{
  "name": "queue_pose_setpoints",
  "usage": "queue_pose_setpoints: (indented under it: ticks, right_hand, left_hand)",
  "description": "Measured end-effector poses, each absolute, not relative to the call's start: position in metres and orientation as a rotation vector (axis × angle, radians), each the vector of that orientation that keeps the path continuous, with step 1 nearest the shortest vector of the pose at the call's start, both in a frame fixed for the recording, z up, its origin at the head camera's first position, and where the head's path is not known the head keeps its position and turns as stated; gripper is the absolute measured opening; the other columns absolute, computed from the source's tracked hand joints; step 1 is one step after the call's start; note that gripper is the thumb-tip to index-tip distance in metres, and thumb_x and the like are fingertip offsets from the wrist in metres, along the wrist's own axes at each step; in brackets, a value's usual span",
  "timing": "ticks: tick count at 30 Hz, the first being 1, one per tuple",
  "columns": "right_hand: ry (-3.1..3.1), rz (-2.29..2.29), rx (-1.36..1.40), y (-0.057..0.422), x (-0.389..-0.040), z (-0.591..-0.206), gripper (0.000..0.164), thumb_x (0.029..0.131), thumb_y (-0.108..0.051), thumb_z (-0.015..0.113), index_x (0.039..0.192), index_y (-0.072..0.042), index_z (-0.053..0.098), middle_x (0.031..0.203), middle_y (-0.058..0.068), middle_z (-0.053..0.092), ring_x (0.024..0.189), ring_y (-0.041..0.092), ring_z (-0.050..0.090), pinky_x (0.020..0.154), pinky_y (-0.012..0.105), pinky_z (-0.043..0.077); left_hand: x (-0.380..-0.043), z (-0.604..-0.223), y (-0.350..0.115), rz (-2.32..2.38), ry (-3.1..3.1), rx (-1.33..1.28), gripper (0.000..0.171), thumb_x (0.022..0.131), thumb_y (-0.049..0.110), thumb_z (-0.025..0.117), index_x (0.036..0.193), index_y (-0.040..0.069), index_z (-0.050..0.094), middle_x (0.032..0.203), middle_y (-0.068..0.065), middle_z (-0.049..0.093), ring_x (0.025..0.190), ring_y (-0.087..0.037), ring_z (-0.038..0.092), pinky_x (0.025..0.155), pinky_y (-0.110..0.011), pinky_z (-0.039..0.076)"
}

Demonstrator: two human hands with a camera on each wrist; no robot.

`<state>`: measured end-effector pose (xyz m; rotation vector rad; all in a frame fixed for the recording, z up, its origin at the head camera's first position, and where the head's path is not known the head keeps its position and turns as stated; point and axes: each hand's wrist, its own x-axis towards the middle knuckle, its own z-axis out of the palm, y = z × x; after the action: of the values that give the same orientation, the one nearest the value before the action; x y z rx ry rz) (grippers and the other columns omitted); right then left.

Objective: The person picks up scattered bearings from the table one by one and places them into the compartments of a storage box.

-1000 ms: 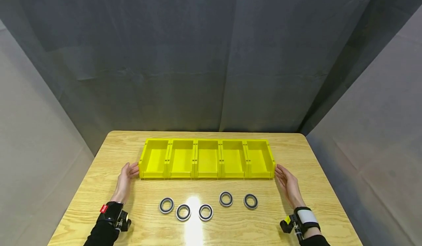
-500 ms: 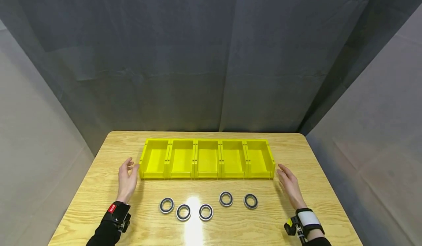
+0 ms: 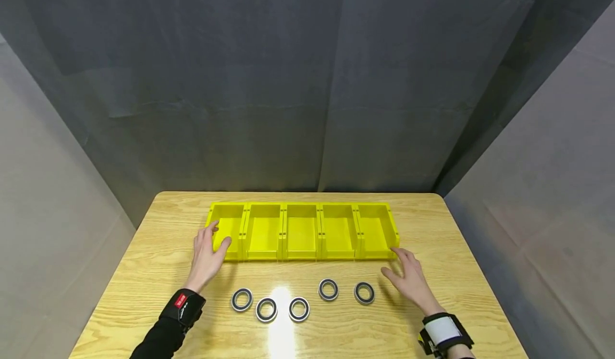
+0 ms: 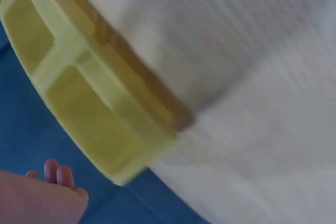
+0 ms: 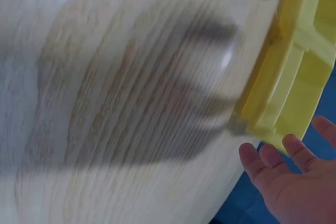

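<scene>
A yellow bin row (image 3: 301, 254) with several compartments stands across the back of the table. My left hand (image 3: 206, 260) hovers at its left end, fingers spread and overlapping the leftmost compartment in the head view; the left wrist view shows the fingertips apart from the bin. At the front right corner is my right hand (image 3: 412, 281), fingers loosely spread and holding nothing. Several ball bearings lie flat in front of the bins: one at the left (image 3: 242, 299), a pair near the middle, and two to the right, the outermost bearing (image 3: 364, 293) nearest my right hand.
The wooden table (image 3: 331, 337) has a bright glare patch at its front middle. A dark grey curtain (image 3: 240, 92) hangs behind it, with pale cloth walls (image 3: 543, 188) at both sides.
Both hands have come off the ends of the bin row and moved inward, the left over the leftmost compartment, the right toward the front corner. Bins and bearings stay in place.
</scene>
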<state>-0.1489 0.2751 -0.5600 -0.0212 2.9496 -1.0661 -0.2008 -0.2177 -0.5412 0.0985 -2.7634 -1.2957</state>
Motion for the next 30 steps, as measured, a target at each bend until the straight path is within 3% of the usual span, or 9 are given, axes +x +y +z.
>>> queue_pose_setpoints:
  ticks: [12, 19, 25, 30]
  right_hand:
    - [2.980, -0.764, -0.179, 0.233, -0.133, -0.571, 0.058, 0.086, -0.029, 0.076, 0.137, -0.009, 0.057, 0.137, 0.018, 0.052, 0.126, 0.041, 0.046, 0.094, 0.059, 0.049]
    - [2.970, -0.661, -0.253, 0.218, -0.123, -0.582, 0.056, 0.081, -0.030, 0.079, 0.131, -0.013, 0.061, 0.131, 0.012, 0.054, 0.118, 0.036, 0.049, 0.084, 0.053, 0.053]
    - [2.977, -0.584, -0.333, 0.213, -0.120, -0.587, 0.051, 0.080, -0.029, 0.078, 0.127, -0.014, 0.063, 0.129, 0.012, 0.054, 0.115, 0.038, 0.050, 0.079, 0.052, 0.054]
    - [2.965, -0.556, -0.359, 0.210, -0.120, -0.588, 0.049, 0.079, -0.027, 0.078, 0.124, -0.014, 0.064, 0.127, 0.011, 0.055, 0.112, 0.033, 0.050, 0.078, 0.048, 0.054]
  left_hand:
    - [-0.208, -0.532, -0.170, -1.195, -2.894, -0.034, 0.069, 0.100, 0.028, 0.056, 0.157, 0.005, 0.025, 0.145, -0.025, 0.038, 0.134, -0.041, 0.033, 0.103, -0.059, 0.038]
    - [-0.218, -0.541, -0.168, -1.023, -3.008, 0.047, 0.071, 0.100, 0.029, 0.053, 0.158, 0.004, 0.022, 0.148, -0.034, 0.030, 0.134, -0.051, 0.033, 0.098, -0.064, 0.041]
    - [-0.227, -0.554, -0.168, -0.893, -3.067, 0.011, 0.070, 0.102, 0.026, 0.048, 0.161, 0.006, 0.016, 0.145, -0.039, 0.037, 0.130, -0.055, 0.043, 0.094, -0.066, 0.046]
    - [-0.233, -0.561, -0.169, -0.716, -3.068, -0.082, 0.066, 0.102, 0.016, 0.048, 0.160, 0.003, 0.019, 0.134, -0.037, 0.049, 0.113, -0.052, 0.053, 0.086, -0.060, 0.051]
